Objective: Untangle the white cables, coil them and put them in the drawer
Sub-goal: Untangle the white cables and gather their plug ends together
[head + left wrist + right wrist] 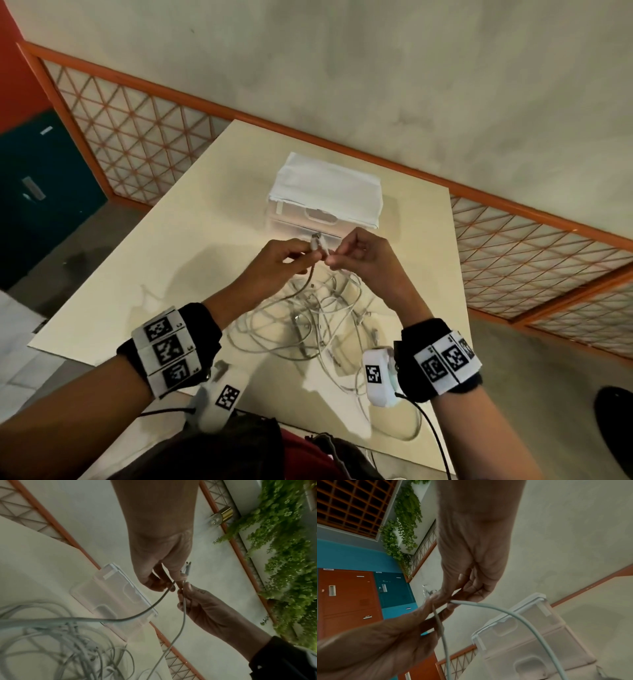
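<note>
A tangle of white cables (318, 318) lies on the cream table (171, 257) in front of me, also visible as the cable heap (60, 642). Both hands are raised above it, close together. My left hand (301, 251) pinches a cable end whose connectors (317, 240) stick up between the hands; its cable (154, 604) droops to the heap. My right hand (337, 258) pinches another white cable (522, 618) that arcs down. Just behind the hands stands the translucent drawer unit (301, 219), its drawers shut.
A folded white cloth (329, 185) lies on top of the drawer unit. The table's far edge meets a wall with an orange lattice rail (137, 113). Teal and orange lockers (368, 595) stand to the left. Dark clothing (222, 452) shows at the table's near edge.
</note>
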